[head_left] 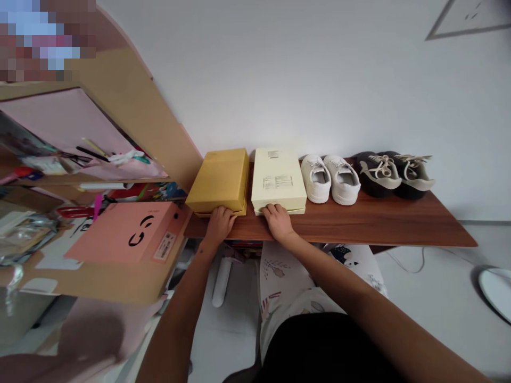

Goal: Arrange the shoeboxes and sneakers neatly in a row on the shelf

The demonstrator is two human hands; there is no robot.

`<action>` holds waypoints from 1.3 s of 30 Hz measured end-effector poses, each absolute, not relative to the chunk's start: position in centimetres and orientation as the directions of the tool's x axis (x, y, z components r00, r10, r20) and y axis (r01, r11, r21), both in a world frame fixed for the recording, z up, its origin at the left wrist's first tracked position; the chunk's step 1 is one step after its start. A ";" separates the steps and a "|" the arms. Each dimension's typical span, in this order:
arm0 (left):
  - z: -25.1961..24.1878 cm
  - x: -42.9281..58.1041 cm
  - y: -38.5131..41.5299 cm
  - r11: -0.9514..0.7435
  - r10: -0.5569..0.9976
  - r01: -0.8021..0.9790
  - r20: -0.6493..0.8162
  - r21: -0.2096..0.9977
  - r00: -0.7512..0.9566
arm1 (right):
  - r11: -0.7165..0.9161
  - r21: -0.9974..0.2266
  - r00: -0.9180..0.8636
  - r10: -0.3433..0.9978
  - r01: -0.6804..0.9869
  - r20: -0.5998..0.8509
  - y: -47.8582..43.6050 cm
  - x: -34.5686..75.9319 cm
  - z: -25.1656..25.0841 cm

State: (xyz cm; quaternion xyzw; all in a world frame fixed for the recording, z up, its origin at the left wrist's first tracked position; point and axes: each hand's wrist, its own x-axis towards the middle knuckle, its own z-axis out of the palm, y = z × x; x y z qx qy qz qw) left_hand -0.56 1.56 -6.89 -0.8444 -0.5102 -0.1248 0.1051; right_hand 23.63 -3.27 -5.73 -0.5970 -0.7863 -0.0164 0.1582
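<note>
Two shoe boxes stand side by side on a dark wooden shelf (379, 223) against the white wall. My left hand (219, 222) rests against the front end of the mustard-yellow box (220, 178). My right hand (277, 221) presses on the front end of the cream box (278, 178), which has printed labels on its lid. Neither hand closes around its box; the fingers lie flat on the front edges. To the right of the cream box sit a pair of white sneakers (330, 178) and a pair of dark shoes (393, 173) with beige laces.
A pink box (128, 234) with a black face drawing lies on a cluttered desk at the left, next to pens and papers. A tan and pink shelf unit (131, 106) rises behind it. My patterned trousers and the pale floor (431, 303) show below the shelf.
</note>
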 end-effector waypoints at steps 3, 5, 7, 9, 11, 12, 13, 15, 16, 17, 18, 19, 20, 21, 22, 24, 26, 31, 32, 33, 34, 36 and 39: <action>-6.8 0.0 2.0 -0.487 0.828 0.873 0.332 0.026 0.452 | 0.266 -0.193 -0.206 0.936 0.945 0.285 -3.0 24.2 -6.0; -6.8 0.4 2.2 -0.496 0.829 0.865 0.332 0.067 0.450 | 0.271 -0.214 -0.197 0.929 0.938 0.313 -3.0 24.4 -6.3; -6.8 0.7 2.6 -0.497 0.834 0.862 0.325 0.095 0.445 | 0.282 -0.232 -0.194 0.920 0.931 0.341 -2.9 24.4 -6.6; -6.7 0.9 3.0 -0.490 0.841 0.865 0.320 0.108 0.436 | 0.288 -0.251 -0.188 0.915 0.924 0.357 -2.8 24.4 -6.8; -6.5 1.0 3.2 -0.489 0.843 0.865 0.319 0.115 0.434 | 0.295 -0.269 -0.186 0.912 0.917 0.366 -2.5 24.4 -7.0; -6.4 1.0 3.3 -0.490 0.842 0.864 0.318 0.114 0.436 | 0.300 -0.271 -0.188 0.910 0.915 0.370 -2.3 24.4 -7.1; -6.2 1.1 3.3 -0.491 0.842 0.864 0.316 0.111 0.438 | 0.306 -0.269 -0.193 0.906 0.913 0.376 -2.1 24.5 -7.1; -5.8 1.2 3.2 -0.470 0.851 0.876 0.319 0.106 0.418 | 0.325 -0.255 -0.211 0.896 0.911 0.390 -1.7 24.8 -7.2; -5.7 1.4 3.1 -0.450 0.859 0.887 0.325 0.107 0.396 | 0.332 -0.248 -0.218 0.893 0.910 0.395 -1.5 25.0 -7.2; -5.6 1.5 3.0 -0.428 0.866 0.897 0.332 0.112 0.372 | 0.338 -0.244 -0.224 0.890 0.909 0.397 -1.4 25.1 -7.2; -5.5 1.7 2.9 -0.409 0.873 0.904 0.340 0.120 0.350 | 0.342 -0.243 -0.228 0.889 0.908 0.397 -1.3 25.2 -7.2; -5.5 1.9 2.9 -0.395 0.877 0.909 0.350 0.134 0.330 | 0.345 -0.246 -0.231 0.888 0.906 0.397 -1.3 25.3 -7.3; -5.5 2.0 2.8 -0.384 0.879 0.910 0.362 0.153 0.310 | 0.349 -0.252 -0.233 0.888 0.902 0.397 -1.3 25.4 -7.3; -5.7 2.2 2.7 -0.376 0.879 0.909 0.379 0.179 0.289 | 0.353 -0.261 -0.233 0.887 0.899 0.398 -1.4 25.4 -7.3; -5.8 2.3 2.5 -0.363 0.878 0.907 0.405 0.212 0.256 | 0.355 -0.271 -0.230 0.886 0.895 0.404 -1.6 25.4 -7.3; -6.2 2.7 2.0 -0.329 0.865 0.900 0.474 0.286 0.165 | 0.354 -0.298 -0.207 0.879 0.887 0.430 -2.4 25.4 -7.4; -6.3 3.4 1.1 -0.296 0.836 0.892 0.544 0.343 0.069 | 0.361 -0.335 -0.172 0.860 0.870 0.481 -3.7 25.8 -7.3; -5.0 8.4 -2.7 -0.368 0.742 0.844 0.670 0.389 0.015 | 0.401 -0.443 -0.040 0.776 0.802 0.630 -8.1 30.6 -7.0; -4.4 10.3 -3.6 -0.417 0.734 0.817 0.678 0.400 0.042 | 0.368 -0.469 0.030 0.760 0.803 0.649 -8.7 32.2 -6.8; -3.8 12.5 -4.3 -0.471 0.732 0.779 0.676 0.414 0.084 | 0.317 -0.500 0.118 0.742 0.806 0.660 -8.8 34.1 -6.6; -3.2 15.0 -4.9 -0.524 0.739 0.733 0.659 0.435 0.138 | 0.250 -0.533 0.214 0.718 0.808 0.662 -8.7 36.0 -6.4; -2.1 20.6 -5.4 -0.628 0.744 0.628 0.592 0.460 0.310 | 0.106 -0.592 0.385 0.666 0.799 0.639 -7.5 39.7 -5.9; -0.9 29.1 -4.0 -0.692 0.720 0.537 0.519 0.483 0.461 | -0.036 -0.641 0.491 0.676 0.767 0.550 -4.5 43.9 -5.1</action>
